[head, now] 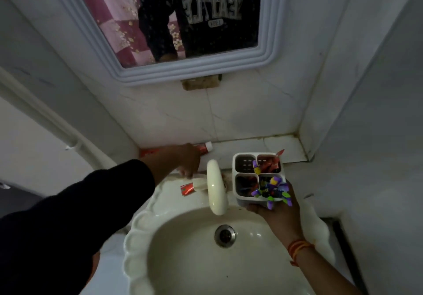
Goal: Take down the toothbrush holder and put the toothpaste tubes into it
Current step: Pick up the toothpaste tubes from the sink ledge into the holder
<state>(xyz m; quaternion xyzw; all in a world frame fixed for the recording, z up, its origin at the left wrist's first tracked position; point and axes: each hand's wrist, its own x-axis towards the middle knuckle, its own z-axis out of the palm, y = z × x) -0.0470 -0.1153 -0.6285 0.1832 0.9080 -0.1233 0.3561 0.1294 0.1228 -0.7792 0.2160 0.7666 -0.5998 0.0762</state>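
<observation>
My right hand [280, 218] holds a white four-compartment toothbrush holder [238, 175] from below, over the sink's back right rim. Purple and green toothbrushes [273, 189] fill its near right compartment, and a red toothpaste tube [271, 163] stands in the far right one. The far left compartment looks empty. My left hand [183, 159] reaches to the ledge behind the sink and lies over a long red toothpaste tube [202, 148] with a white cap. Its fingers curl down in front of the tube, and the grip is hidden. A small red tube [187, 189] lies on the sink rim.
A cream tap [215, 187] juts over the cream sink [137, 226] between my hands. The tiled ledge [281, 146] runs along the back wall below a framed mirror [183, 70]. A wall closes in on the right.
</observation>
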